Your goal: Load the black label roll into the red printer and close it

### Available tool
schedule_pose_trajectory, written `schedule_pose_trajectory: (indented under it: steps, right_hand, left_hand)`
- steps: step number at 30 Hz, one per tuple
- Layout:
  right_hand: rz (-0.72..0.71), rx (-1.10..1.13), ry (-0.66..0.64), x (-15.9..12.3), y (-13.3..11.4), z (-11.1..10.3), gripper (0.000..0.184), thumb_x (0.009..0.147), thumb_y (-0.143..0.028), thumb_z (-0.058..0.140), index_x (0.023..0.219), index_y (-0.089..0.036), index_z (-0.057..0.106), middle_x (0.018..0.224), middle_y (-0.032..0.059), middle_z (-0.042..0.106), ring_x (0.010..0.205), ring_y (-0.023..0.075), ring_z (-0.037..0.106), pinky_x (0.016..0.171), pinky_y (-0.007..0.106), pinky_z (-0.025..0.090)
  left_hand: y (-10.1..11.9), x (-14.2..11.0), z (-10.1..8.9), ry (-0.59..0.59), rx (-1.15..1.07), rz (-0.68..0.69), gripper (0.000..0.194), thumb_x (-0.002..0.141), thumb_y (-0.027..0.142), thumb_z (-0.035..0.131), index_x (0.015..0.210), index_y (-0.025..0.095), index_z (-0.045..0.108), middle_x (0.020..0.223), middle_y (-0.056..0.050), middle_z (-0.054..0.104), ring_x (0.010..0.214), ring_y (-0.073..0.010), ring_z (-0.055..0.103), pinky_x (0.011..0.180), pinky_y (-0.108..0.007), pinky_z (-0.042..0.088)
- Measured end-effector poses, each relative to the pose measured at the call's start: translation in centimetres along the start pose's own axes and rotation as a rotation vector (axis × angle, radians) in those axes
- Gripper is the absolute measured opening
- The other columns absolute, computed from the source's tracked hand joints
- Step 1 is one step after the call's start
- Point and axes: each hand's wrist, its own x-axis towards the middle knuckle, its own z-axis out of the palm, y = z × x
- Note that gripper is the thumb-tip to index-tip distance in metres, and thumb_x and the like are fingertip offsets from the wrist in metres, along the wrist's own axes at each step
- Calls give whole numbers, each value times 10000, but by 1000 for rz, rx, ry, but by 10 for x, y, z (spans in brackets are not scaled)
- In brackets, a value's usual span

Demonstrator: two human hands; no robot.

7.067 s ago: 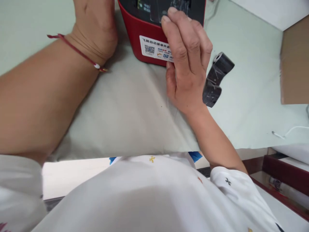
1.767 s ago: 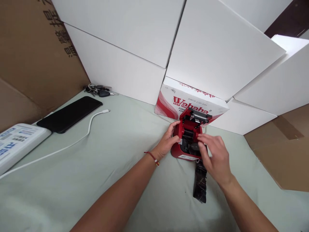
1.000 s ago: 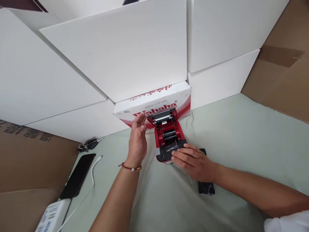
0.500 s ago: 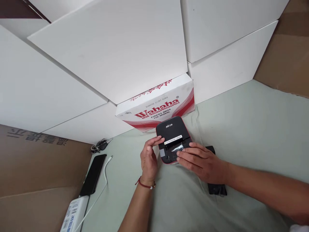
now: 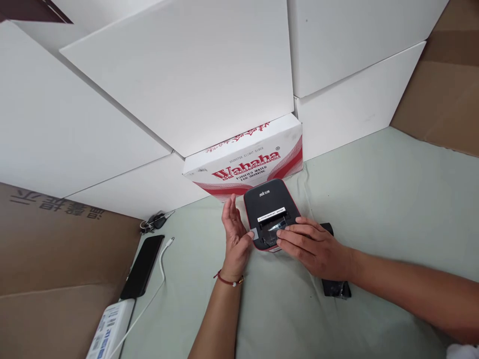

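The printer [image 5: 271, 199] stands on the green cloth [image 5: 374, 199], its black lid down over whatever it holds, just in front of a white carton [image 5: 245, 174]. The carton's front reads "Wahaha" in large red letters, with "PURIFIED WATER FOR DRINKING" below. Across the lid runs a white sticker [image 5: 271, 215] (a yellow warning triangle at its left end). The brown box [image 5: 56, 254] at the left bears black Chinese characters, upside down; the white block [image 5: 110, 331] by the phone [image 5: 142, 267] has blue print.

The left hand [image 5: 236, 240] is at the printer's left side, fingers raised and near together, thumb on the grey tab [image 5: 255, 233]. The right hand [image 5: 314, 249] lies over its front right, fingers side by side, tips on the top; its thumb is hidden, so I cannot tell whether they pinch anything. A black strip [image 5: 337, 289] shows beside that hand.
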Motion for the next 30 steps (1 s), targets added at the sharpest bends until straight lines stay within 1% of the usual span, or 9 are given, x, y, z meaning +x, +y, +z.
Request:
schedule_pose_trajectory:
  steps: [4, 9, 11, 14, 16, 20, 22, 26, 30]
  right_hand:
    - [-25, 7, 18, -1, 1, 2, 370, 1022, -74, 547, 1355, -159, 683, 1309, 59, 791, 1274, 167, 658, 1276, 385, 442]
    - [-8, 83, -40, 11, 1, -12, 354, 1040, -237, 577, 1375, -164, 666, 1292, 102, 785, 1236, 223, 669, 1165, 433, 529]
    - [37, 208, -124, 30, 5, -28, 309, 1063, -344, 574, 1279, -165, 703, 1200, 118, 797, 1121, 240, 694, 1043, 425, 581]
    - [242, 394, -314, 76, 18, -51, 340, 1122, -380, 461, 1040, -210, 743, 947, 50, 786, 837, 171, 689, 784, 299, 570]
    - [376, 313, -463, 109, 28, -53, 387, 1127, -350, 423, 977, -213, 753, 906, 37, 774, 798, 167, 691, 743, 282, 532]
    - [501, -55, -905, 151, 42, -19, 227, 1007, -195, 587, 1121, -175, 783, 1128, 132, 812, 982, 261, 763, 815, 322, 546]
    - [537, -122, -1017, 158, 44, 3, 239, 956, -144, 633, 1135, -149, 791, 1129, 176, 818, 1028, 298, 776, 842, 346, 567]
    - [558, -169, -1021, 159, 42, 27, 308, 968, -114, 587, 1209, -117, 779, 1163, 220, 812, 1111, 324, 775, 888, 384, 593]
    - [555, -208, -1001, 157, 38, 24, 365, 992, -92, 513, 1255, -110, 765, 1210, 225, 802, 1116, 322, 782, 885, 395, 606]
  left_hand:
    - [-7, 0, 3, -47, -81, -144, 985, 859, 528, 742, 1666, 527, 178, 1835, 45, 171, 1721, -251, 122, 1385, -475, 201]
    - [-15, -2, 3, -61, -215, -206, 1037, 829, 509, 794, 1668, 518, 183, 1845, 21, 126, 1718, -262, 134, 1360, -460, 269]
    - [-18, -2, 1, -85, -230, -228, 1016, 827, 543, 795, 1663, 494, 219, 1838, -9, 162, 1710, -285, 169, 1343, -476, 310]
    - [-23, 0, -1, -115, -225, -231, 994, 799, 616, 800, 1641, 447, 301, 1819, -39, 232, 1689, -314, 230, 1341, -496, 314]
    - [-24, 2, -2, -120, -221, -223, 978, 782, 629, 806, 1621, 417, 352, 1804, -46, 274, 1679, -324, 254, 1346, -499, 307]
    - [-24, 5, -1, -135, -257, -214, 910, 786, 576, 809, 1585, 375, 423, 1781, -51, 334, 1677, -322, 262, 1354, -487, 293]
    - [-24, 5, -1, -137, -285, -208, 891, 791, 539, 808, 1580, 357, 435, 1775, -54, 349, 1683, -310, 251, 1369, -469, 258]
    - [-27, 5, -2, -138, -321, -202, 892, 786, 486, 809, 1581, 336, 433, 1773, -63, 353, 1685, -301, 247, 1381, -454, 222]
    - [-30, 6, -2, -135, -285, -194, 902, 787, 512, 795, 1587, 337, 415, 1770, -72, 355, 1676, -311, 270, 1373, -468, 246]
